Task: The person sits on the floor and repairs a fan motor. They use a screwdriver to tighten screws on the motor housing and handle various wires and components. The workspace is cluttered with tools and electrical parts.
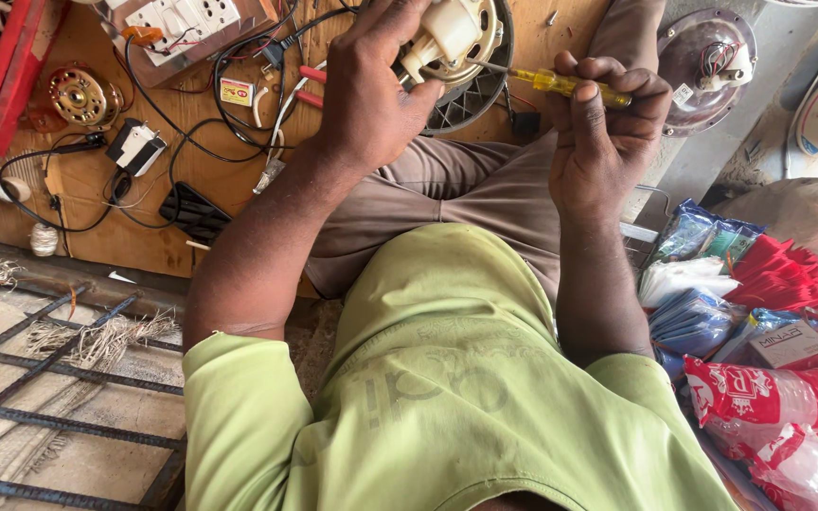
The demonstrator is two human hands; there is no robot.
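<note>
Left hand (366, 90) grips the white fan motor (447, 33) over the lap; right hand (608, 123) clenches a yellow screwdriver (560, 83), tip at the motor.

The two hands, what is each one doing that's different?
The left hand wraps over a white motor part, knuckles up, while the right hand pinches a thin yellow-handled screwdriver. The left hand covers much of its part; the right hand leaves most of the screwdriver showing. The left hand sits higher in the view than the right hand. Both are bare and raised above the person's lap.
</note>
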